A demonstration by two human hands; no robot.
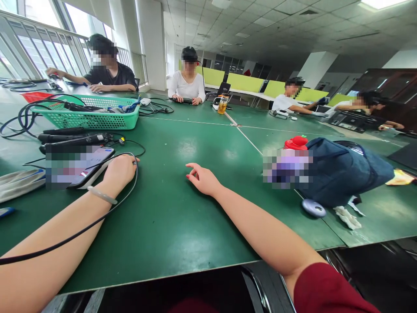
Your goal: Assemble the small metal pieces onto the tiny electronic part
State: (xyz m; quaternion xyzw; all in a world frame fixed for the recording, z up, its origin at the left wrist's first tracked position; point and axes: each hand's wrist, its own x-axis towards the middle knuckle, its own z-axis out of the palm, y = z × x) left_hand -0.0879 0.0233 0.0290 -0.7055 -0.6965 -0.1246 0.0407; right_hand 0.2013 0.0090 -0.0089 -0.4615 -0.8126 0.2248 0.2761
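My left hand (pixel 121 170) rests on the green table with its fingers curled, beside a phone (pixel 93 167) with a lit screen. A thin black cable (pixel 86 222) crosses my left forearm and loops past the knuckles and fingertips; what the curled fingers hold, if anything, is hidden. A pale bangle (pixel 102 195) circles that wrist. Nearer the middle, my right hand (pixel 204 179) lies on the tabletop, fingers loosely bent and apart, holding nothing.
At left stand a green plastic basket (pixel 94 124) of cables and black folded gear (pixel 76 140). On the right are a dark blue bag (pixel 342 171), a red-lidded item (pixel 296 142), a round purple case (pixel 313 208) and crumpled tissue (pixel 348 218). Several people sit farther off around tables.
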